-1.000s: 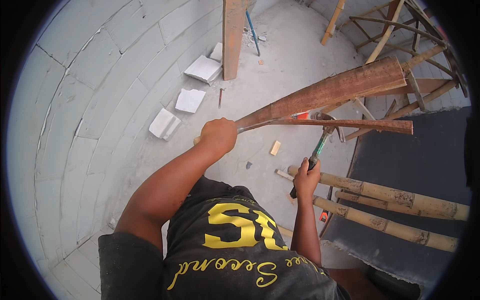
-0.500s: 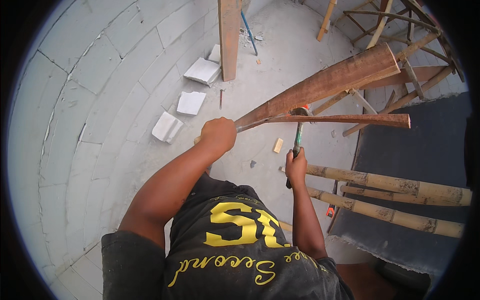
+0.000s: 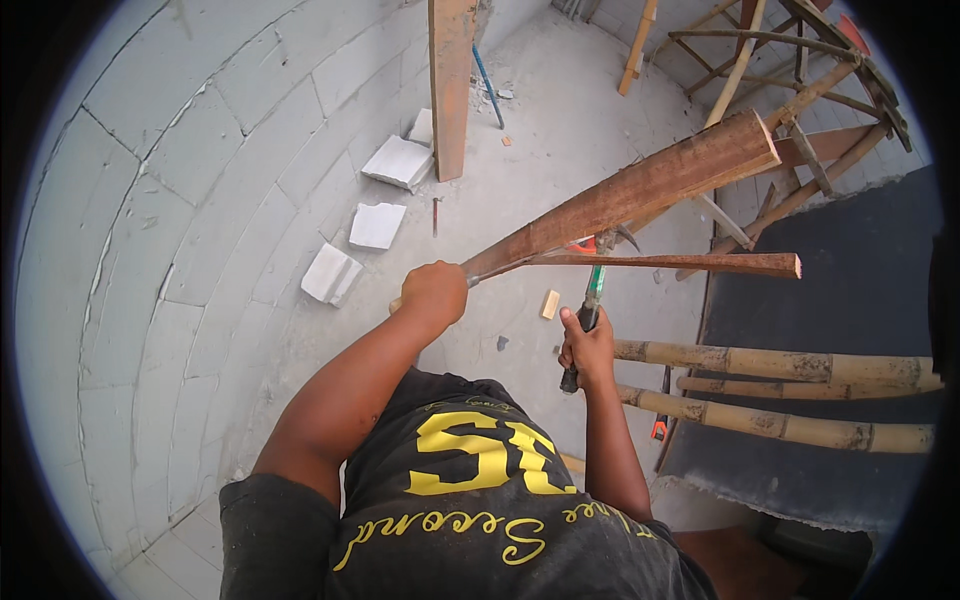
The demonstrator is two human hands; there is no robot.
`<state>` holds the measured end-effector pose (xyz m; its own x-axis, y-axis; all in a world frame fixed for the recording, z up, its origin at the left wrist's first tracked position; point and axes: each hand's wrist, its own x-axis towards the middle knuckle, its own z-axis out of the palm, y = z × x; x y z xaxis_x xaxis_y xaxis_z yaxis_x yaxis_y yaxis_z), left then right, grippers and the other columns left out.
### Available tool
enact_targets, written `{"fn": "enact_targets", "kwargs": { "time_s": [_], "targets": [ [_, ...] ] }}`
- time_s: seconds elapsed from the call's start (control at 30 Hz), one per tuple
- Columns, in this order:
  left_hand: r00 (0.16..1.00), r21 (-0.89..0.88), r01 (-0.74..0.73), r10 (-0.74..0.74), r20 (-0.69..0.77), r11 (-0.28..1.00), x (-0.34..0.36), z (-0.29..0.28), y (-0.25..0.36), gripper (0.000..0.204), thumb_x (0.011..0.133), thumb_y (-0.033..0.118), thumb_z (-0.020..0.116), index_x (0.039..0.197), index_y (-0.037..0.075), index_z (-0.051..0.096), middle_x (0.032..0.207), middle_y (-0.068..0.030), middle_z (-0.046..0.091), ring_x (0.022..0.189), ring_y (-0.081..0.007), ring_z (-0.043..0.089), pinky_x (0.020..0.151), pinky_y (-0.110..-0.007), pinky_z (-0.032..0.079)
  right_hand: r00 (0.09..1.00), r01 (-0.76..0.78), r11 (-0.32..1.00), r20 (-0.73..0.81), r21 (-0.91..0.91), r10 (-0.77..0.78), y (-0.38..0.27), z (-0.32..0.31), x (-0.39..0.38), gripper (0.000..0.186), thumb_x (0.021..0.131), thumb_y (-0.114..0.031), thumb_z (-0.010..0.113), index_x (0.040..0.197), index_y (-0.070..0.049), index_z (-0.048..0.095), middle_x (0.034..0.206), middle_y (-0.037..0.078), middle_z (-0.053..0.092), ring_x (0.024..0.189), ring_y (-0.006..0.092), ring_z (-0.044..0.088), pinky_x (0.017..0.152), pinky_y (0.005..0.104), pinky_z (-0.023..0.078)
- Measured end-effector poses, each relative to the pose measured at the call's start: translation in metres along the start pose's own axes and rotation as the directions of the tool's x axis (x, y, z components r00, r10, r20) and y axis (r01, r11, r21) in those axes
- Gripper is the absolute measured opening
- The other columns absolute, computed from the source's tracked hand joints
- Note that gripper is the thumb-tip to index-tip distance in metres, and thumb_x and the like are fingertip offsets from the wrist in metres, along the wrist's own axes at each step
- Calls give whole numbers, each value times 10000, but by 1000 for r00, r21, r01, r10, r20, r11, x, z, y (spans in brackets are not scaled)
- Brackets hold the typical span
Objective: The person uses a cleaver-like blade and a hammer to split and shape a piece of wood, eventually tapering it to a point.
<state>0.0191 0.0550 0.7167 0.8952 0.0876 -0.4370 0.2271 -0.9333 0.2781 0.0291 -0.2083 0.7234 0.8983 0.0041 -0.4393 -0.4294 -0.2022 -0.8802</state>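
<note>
My left hand (image 3: 437,295) is closed on a light-handled metal tool (image 3: 476,277), its shank running into the split between a wide rough brown board (image 3: 640,185) and a thin strip (image 3: 720,262), which angle up and out to the right. The board's near end is hidden by the hand. My right hand (image 3: 590,350) grips a claw hammer (image 3: 594,290) with a green and black handle, held upright just right of the split; its head shows beside the thin strip, with something orange-red partly hidden behind it.
A curved block wall (image 3: 170,230), white block pieces (image 3: 376,226) and a standing plank (image 3: 450,90) are left and ahead. A bamboo-and-timber frame (image 3: 800,100) is at upper right. Bamboo poles (image 3: 780,365) cross a dark sheet (image 3: 820,280) on the right. A small wood block (image 3: 550,304) lies below the split.
My right hand and the hammer have moved left, toward the split. The thin strip's far end sits lower and further from the board. The left hand keeps its grip.
</note>
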Motion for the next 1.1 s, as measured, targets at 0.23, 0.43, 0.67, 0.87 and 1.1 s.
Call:
{"fn": "enact_targets", "kwargs": {
  "time_s": [0.23, 0.43, 0.67, 0.87, 1.1],
  "targets": [
    [999, -32, 13, -12, 32, 999, -7, -2, -1, 191, 819, 100, 665, 968, 18, 750, 957, -208, 745, 923, -352, 740, 811, -440, 591, 837, 488, 837, -408, 250, -366, -97, 14, -38, 529, 804, -158, 871, 1097, -46, 446, 832, 81, 598, 453, 105, 507, 375, 251, 417],
    [994, 0, 41, -41, 104, 999, -7, -14, 3, 215, 820, 118, 667, 994, 18, 746, 1006, -210, 742, 964, -354, 731, 837, -439, 583, 690, 621, 768, -572, 154, -443, -151, 26, -53, 484, 848, -69, 806, 1154, -10, 435, 1006, 150, 677, 514, 102, 552, 393, 247, 446],
    [983, 22, 128, -130, 133, 992, 1, -24, -7, 272, 794, 164, 707, 1027, 32, 756, 1058, -189, 747, 1001, -332, 731, 868, -420, 577, 686, 609, 775, -601, 168, -410, -143, 35, -67, 439, 866, 15, 736, 1144, 0, 396, 992, 142, 667, 542, 116, 579, 401, 255, 465],
    [977, 24, 168, -170, 126, 985, 6, -17, -11, 274, 791, 162, 682, 1023, 28, 740, 1071, -199, 735, 1029, -348, 710, 876, -442, 562, 703, 622, 742, -596, 249, -389, -114, 30, -84, 375, 848, 59, 718, 1068, 15, 417, 973, 137, 660, 547, 108, 572, 446, 243, 480],
    [971, 58, 193, -199, 134, 980, 5, -18, -11, 304, 789, 174, 682, 1044, 17, 731, 1102, -209, 724, 1049, -356, 700, 886, -449, 555, 678, 685, 710, -500, 165, -538, -56, 10, -98, 244, 893, 15, 682, 1044, -5, 492, 993, 98, 644, 463, 89, 504, 387, 238, 437]
  ]
}}
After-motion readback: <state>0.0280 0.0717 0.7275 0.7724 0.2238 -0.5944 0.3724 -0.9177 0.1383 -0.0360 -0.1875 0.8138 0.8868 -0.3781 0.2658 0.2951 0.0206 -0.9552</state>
